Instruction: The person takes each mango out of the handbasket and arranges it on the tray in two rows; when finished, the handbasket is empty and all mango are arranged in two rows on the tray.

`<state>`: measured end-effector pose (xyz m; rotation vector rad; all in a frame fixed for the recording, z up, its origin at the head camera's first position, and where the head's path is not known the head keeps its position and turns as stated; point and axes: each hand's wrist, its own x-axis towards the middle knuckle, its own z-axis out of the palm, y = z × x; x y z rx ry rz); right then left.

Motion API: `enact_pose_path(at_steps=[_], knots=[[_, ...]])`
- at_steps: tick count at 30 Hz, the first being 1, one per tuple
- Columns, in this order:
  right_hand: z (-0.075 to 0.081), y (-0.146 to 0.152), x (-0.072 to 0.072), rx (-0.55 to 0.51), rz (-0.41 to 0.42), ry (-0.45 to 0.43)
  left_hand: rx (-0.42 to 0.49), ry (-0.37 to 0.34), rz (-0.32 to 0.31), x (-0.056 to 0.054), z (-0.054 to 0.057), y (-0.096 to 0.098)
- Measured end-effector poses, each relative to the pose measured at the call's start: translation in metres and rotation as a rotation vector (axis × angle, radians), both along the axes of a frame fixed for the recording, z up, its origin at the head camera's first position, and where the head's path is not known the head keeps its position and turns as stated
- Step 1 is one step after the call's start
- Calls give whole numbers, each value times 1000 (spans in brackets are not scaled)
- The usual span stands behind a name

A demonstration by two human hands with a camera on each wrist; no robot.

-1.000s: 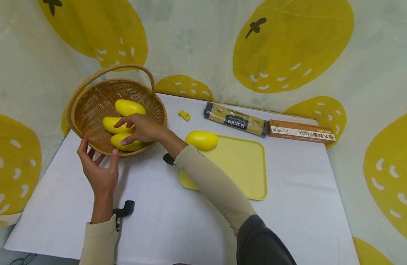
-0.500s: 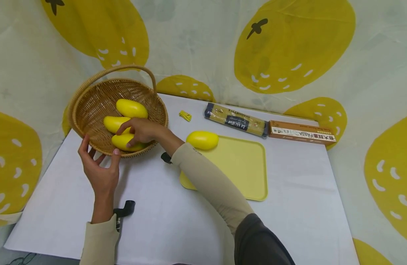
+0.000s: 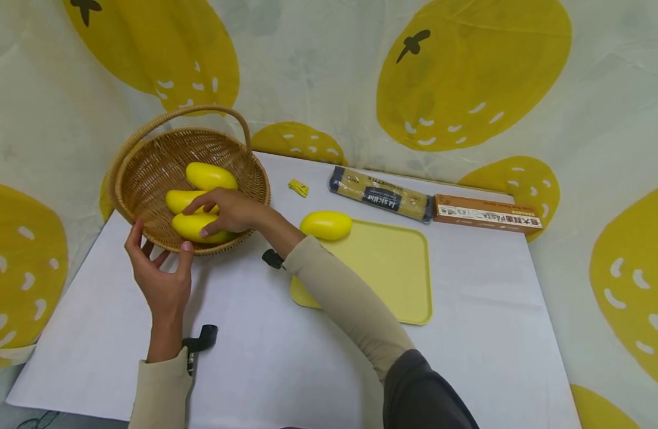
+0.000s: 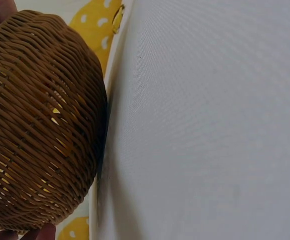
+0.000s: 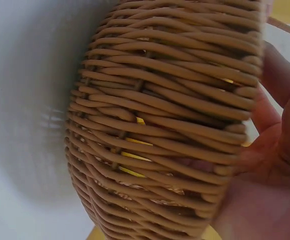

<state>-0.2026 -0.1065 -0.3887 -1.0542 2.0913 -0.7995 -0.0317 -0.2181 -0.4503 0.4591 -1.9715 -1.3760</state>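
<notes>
A wicker basket with an arched handle stands at the back left of the table, with 3 yellow mangoes in it. My left hand holds the basket's near-left side, fingers and thumb spread along the wall below its rim. Reaching over the near rim, my right hand grips the nearest mango, thumb on its near side and fingers across its top. The middle mango lies just behind those fingers, and the far mango beyond it. In the right wrist view, wickerwork hides most of the fruit.
Another mango rests at the far-left corner of a pale yellow tray. Behind lie a small yellow packet, a spaghetti bag and a brown pasta box. A patterned curtain hangs behind the table.
My right fingers have closed in around the nearest mango, and that mango has shifted slightly left in the basket. My left hand and the basket have stayed in place.
</notes>
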Motion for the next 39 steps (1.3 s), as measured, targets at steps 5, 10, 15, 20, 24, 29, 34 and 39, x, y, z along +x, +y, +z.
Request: enact_pose_path(at_steps=[5, 10, 15, 20, 24, 29, 34, 39], knots=[[6, 8, 4, -71, -25, 26, -9, 6, 1, 0, 1, 0], [9, 17, 6, -170, -44, 48, -1, 12, -3, -1, 1, 1], [15, 25, 8, -236, -44, 59, -1, 12, -5, -1, 0, 2], [21, 35, 9, -256, -51, 90, -4, 14, 4, -1, -1, 1], [27, 46, 11, -271, -74, 115, 1, 23, 2, -1, -1, 0], [35, 64, 15, -306, -122, 119, 0, 31, -6, -2, -1, 0], [38, 85, 16, -343, -155, 122, 0, 40, 1, -2, -1, 1], [38, 109, 16, -429, -171, 131, -3, 36, 9, -2, -3, 0]])
